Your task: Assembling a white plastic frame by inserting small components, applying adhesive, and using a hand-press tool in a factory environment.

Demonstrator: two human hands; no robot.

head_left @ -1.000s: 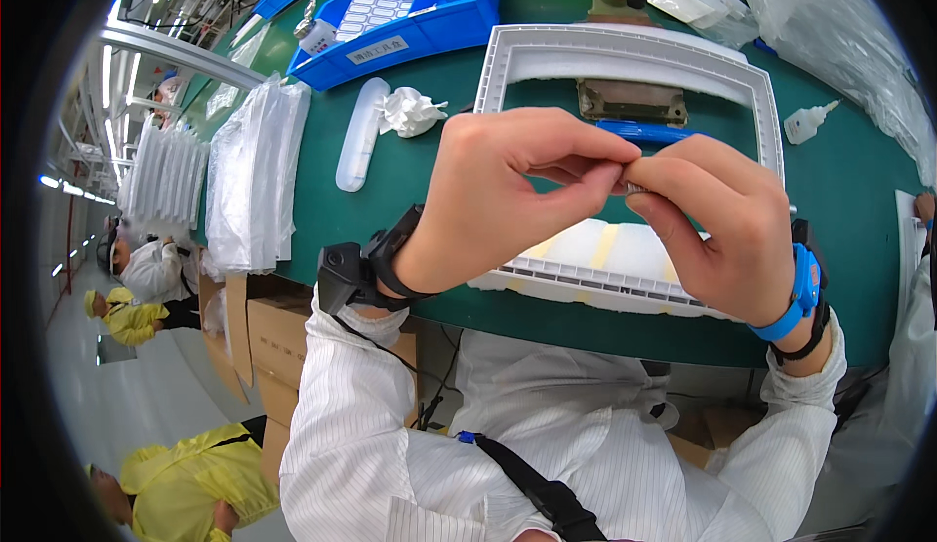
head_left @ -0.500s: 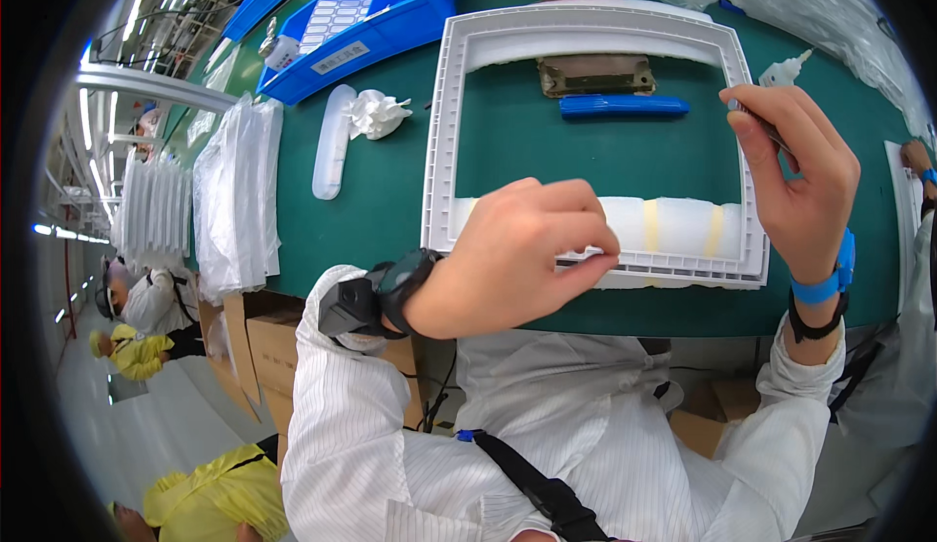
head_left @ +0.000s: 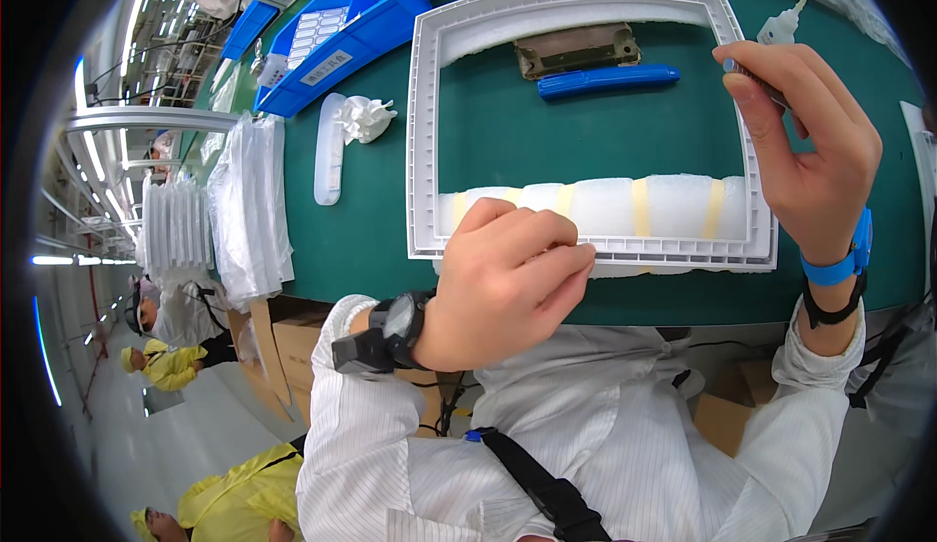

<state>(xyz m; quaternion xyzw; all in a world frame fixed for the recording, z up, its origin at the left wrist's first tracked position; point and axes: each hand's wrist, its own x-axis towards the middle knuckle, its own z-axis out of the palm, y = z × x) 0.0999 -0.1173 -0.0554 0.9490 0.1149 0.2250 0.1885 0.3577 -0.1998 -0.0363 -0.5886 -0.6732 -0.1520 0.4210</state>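
A light grey rectangular plastic frame (head_left: 422,152) with a ribbed border lies on the green table. White padding with yellow tape strips (head_left: 595,207) runs along its near side. My left hand (head_left: 512,283) is over the near rail, left of its middle. Its fingers are pinched together, and whatever is between them is hidden. At the frame's right side, my right hand (head_left: 815,147) grips a slim metal tool (head_left: 756,81) between thumb and fingers; its kind is unclear. Inside the frame opening lie a blue marker pen (head_left: 608,81) and a worn brownish metal block (head_left: 578,49).
A blue divided bin (head_left: 366,49) stands at the back left. Nearby are a crumpled white tissue (head_left: 367,120) and a long translucent case (head_left: 329,152). A small white bottle (head_left: 783,25) is at the far right. Wrapped white panels (head_left: 249,205) stand at left; people in yellow sit beyond.
My left hand has come down toward the near rail, its fingers more tightly curled. The right hand keeps its grip on the metal tool. The whole view has shifted slightly.
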